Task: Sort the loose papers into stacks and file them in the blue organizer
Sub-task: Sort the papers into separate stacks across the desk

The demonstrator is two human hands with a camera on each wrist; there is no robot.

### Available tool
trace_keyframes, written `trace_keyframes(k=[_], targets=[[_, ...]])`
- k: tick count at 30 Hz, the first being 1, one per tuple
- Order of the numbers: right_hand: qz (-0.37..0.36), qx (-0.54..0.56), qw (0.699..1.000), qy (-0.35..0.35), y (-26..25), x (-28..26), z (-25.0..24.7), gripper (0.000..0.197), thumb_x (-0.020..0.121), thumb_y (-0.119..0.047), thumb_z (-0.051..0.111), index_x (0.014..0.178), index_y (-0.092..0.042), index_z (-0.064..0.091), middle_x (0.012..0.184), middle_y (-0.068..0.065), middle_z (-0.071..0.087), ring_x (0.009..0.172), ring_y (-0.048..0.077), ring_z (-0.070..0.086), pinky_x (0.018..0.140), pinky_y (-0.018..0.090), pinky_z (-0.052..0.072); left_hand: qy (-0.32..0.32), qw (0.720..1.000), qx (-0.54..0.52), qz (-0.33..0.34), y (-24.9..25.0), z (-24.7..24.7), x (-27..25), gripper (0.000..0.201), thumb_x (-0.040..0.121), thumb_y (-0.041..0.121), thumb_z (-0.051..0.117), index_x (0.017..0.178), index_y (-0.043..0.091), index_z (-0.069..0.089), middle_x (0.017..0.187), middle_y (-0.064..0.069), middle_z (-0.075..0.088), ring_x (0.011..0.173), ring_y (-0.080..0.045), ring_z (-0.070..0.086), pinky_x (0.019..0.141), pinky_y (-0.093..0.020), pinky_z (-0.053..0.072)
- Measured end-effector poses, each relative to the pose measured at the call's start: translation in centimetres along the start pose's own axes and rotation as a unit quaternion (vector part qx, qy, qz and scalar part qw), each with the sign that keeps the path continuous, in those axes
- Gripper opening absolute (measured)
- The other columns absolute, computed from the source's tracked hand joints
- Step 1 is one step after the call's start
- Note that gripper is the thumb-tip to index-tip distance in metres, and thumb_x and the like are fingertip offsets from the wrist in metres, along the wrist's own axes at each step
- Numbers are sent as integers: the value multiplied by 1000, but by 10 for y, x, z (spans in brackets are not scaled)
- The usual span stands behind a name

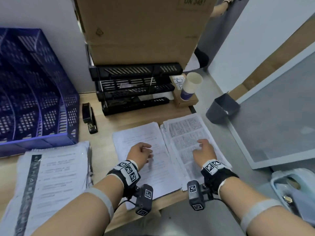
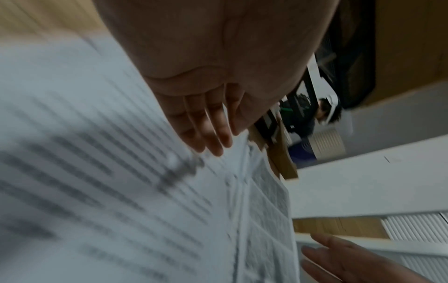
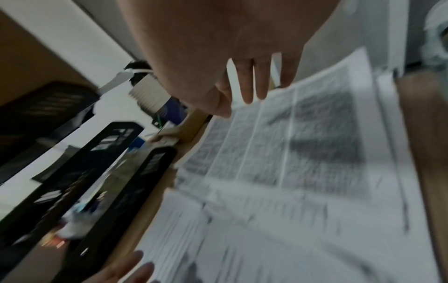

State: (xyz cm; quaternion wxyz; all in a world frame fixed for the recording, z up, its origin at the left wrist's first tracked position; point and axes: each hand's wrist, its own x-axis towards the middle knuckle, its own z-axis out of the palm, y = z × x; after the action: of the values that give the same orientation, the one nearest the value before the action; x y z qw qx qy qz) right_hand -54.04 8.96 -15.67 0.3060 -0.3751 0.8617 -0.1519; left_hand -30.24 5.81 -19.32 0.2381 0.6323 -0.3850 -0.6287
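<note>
my left grip (image 1: 140,153) hovers released over the middle stack (image 1: 144,150); my right grip (image 1: 204,150) released over the dense stack (image 1: 187,133). organizer (image 1: 37,86) sits far left of both, on the bench (image 1: 102,130).

black stapler (image 1: 89,118) far-left of the hands; black tray rack (image 1: 134,89) beyond; paper cup (image 1: 190,86) far-right.
</note>
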Motion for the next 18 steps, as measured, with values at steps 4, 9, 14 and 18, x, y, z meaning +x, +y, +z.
trace_keyframes(k=[4, 9, 14, 18], targets=[[-70, 44, 983, -163, -47, -47, 71, 23, 88, -11, 51, 98, -28, 62, 107, 3, 68, 93, 20, 66, 84, 36, 55, 135, 990, 29, 35, -26, -83, -19, 24, 90, 0, 54, 89, 22, 65, 93, -9, 70, 85, -31, 69, 79, -37, 56], [-87, 50, 942, -319, -98, -124, 169, 14, 84, -7, 60, 90, -19, 65, 78, 0, 66, 63, 16, 66, 62, 28, 53, 291, 946, 143, -10, -61, -208, -58, 29, 82, -1, 55, 102, 16, 67, 114, -17, 63, 88, -29, 62, 80, -29, 46], [-83, -2, 943, -323, -120, -175, 242, 28, 74, -23, 59, 101, -19, 64, 90, -1, 65, 86, 24, 66, 75, 34, 55, 316, 911, 242, -112, -100, -299, -92, 44, 84, 17, 64, 127, 9, 59, 128, -19, 61, 119, -38, 55, 100, -40, 48], [-111, -72, 962, -237, -127, -193, 259, 22, 81, -29, 60, 102, -23, 64, 98, -1, 68, 91, 19, 65, 81, 25, 49, 250, 935, 234, -91, -115, -324, -102, 37, 88, 13, 62, 124, 5, 65, 123, -14, 69, 110, -32, 65, 92, -33, 51]])
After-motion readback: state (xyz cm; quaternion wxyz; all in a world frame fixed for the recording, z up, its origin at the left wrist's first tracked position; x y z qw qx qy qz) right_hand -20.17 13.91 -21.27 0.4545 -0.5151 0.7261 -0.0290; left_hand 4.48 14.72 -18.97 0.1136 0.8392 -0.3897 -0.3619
